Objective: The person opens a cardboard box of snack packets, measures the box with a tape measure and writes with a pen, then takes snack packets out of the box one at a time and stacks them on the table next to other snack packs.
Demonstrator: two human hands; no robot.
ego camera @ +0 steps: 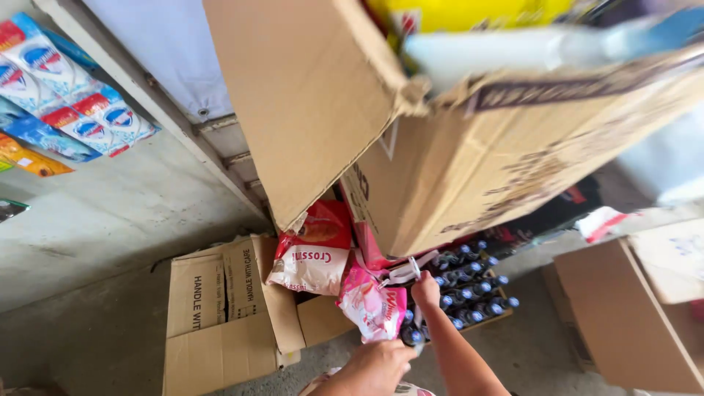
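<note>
Up high, both my hands work under the big cardboard box (469,147).
Right hand (425,290) pinches a white strip (405,273); left hand (375,367) grips a pink packet (374,308).

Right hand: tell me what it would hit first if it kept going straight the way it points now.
The right hand points up and away, toward the underside of the big tilted cardboard box. That box looks first in line, though the white strip at its fingers lies nearer; depth is hard to judge.

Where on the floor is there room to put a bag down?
Bare grey floor lies left of the open box, below the hanging sachets. Crowded: around the hands, snack bags, pink bag and bottles pack together.
</note>
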